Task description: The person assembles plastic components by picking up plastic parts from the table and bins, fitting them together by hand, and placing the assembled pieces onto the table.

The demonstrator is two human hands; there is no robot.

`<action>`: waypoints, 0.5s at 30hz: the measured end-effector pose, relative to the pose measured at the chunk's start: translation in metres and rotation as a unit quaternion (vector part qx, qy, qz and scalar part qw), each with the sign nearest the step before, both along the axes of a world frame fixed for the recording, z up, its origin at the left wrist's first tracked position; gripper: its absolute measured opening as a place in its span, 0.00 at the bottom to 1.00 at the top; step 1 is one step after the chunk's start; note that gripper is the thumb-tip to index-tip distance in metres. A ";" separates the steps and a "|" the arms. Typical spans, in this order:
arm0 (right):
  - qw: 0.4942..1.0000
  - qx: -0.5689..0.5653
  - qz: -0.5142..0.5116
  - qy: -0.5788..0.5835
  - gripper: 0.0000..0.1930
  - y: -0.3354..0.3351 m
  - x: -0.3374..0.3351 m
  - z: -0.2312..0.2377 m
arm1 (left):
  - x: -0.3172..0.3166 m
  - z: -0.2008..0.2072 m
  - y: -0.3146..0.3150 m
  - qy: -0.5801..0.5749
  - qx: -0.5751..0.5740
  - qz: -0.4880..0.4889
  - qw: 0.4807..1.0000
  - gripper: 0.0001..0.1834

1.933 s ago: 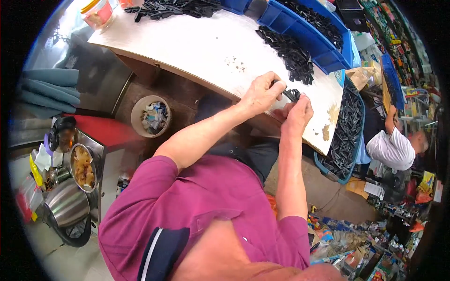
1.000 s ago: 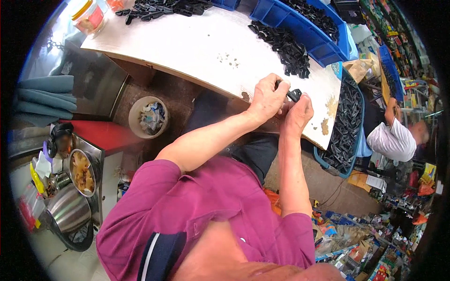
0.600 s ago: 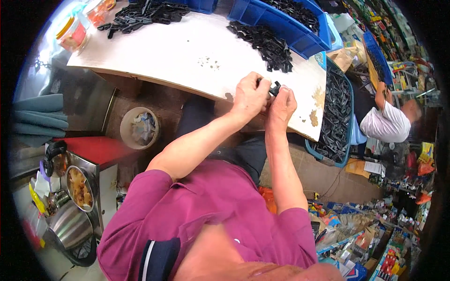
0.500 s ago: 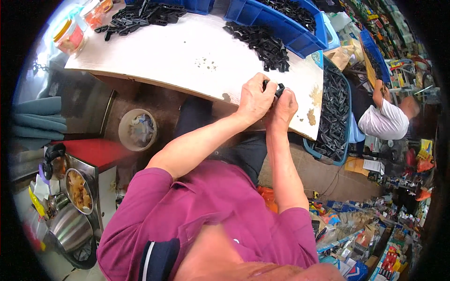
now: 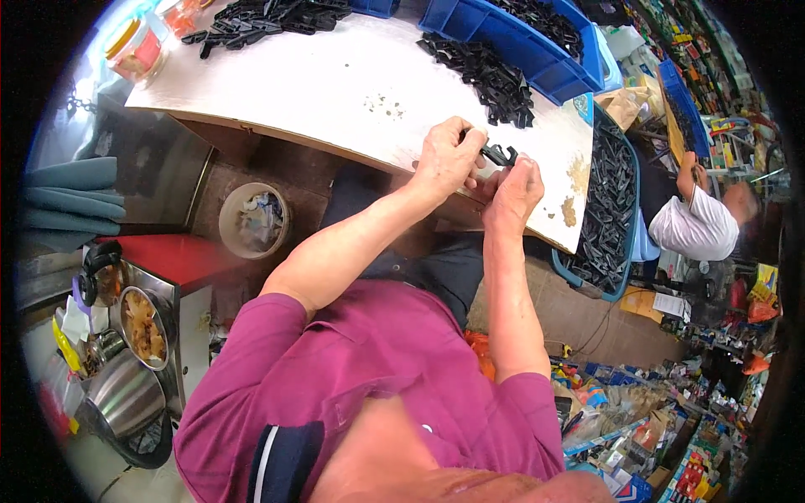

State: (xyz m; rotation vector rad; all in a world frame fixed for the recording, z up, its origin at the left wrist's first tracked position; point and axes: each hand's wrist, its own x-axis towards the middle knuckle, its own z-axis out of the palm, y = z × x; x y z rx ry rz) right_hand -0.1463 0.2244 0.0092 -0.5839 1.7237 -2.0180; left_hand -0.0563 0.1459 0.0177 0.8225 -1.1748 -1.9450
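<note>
Between both hands, just above the near edge of the white table [image 5: 310, 92], is a small black plastic part [image 5: 501, 155]. My left hand [image 5: 453, 158] pinches its left end, with the fingers closed. Its other end is gripped by the thumb and fingers of my right hand [image 5: 513, 191]. Much of the part is hidden by the fingers, so its exact kind does not show. Just beyond the hands lies a pile of similar black parts [image 5: 486, 80]. A second pile of black parts [image 5: 268, 18] lies at the table's far left.
A blue bin [image 5: 520, 50] of black parts stands behind the near pile. Right of the table is a teal tub [image 5: 631, 251] full of them. A waste bucket [image 5: 243, 243] stands on the floor at left. Jars [image 5: 134, 54] sit at the far left; another person [image 5: 696, 222] works at right.
My hands have moved slightly apart, and more of the black part shows between them. The whole view has shifted a little to the right.
</note>
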 end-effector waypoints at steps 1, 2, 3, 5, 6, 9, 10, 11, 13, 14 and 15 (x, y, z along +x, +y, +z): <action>1.000 -0.010 0.004 0.015 0.15 0.000 -0.002 -0.002 | -0.001 0.001 0.001 0.000 0.000 0.001 1.000 0.14; 0.999 -0.020 0.007 0.029 0.16 0.001 -0.003 -0.004 | -0.002 0.002 0.003 0.000 0.008 0.000 1.000 0.14; 0.999 -0.020 0.007 0.029 0.16 0.001 -0.004 -0.007 | -0.001 0.003 0.004 0.001 0.016 0.000 1.000 0.14; 1.000 -0.007 0.001 0.031 0.16 0.001 -0.002 -0.004 | 0.002 0.002 0.005 0.011 0.023 -0.012 1.000 0.14; 0.999 -0.007 0.002 0.031 0.16 0.001 0.000 -0.003 | 0.003 0.001 0.006 0.021 0.029 -0.024 0.999 0.14; 1.000 0.002 0.006 0.008 0.15 -0.001 0.007 0.004 | 0.002 -0.005 0.009 0.037 0.026 -0.016 0.999 0.15; 1.000 -0.005 0.004 0.007 0.15 -0.001 0.006 0.003 | 0.001 -0.004 0.009 0.037 0.026 -0.016 0.999 0.15; 1.000 -0.012 0.003 0.006 0.15 0.000 0.005 0.002 | 0.001 -0.004 0.008 0.039 0.025 -0.013 0.999 0.15; 1.000 -0.006 -0.011 0.002 0.15 -0.002 0.005 -0.001 | 0.001 -0.003 0.007 0.040 0.025 -0.011 0.999 0.15; 1.000 0.001 -0.024 -0.002 0.15 -0.002 0.004 -0.002 | 0.002 -0.003 0.005 0.038 0.029 -0.006 0.999 0.15; 1.000 0.001 -0.026 -0.002 0.15 -0.002 0.002 -0.004 | 0.002 -0.002 0.004 0.035 0.032 -0.001 0.999 0.15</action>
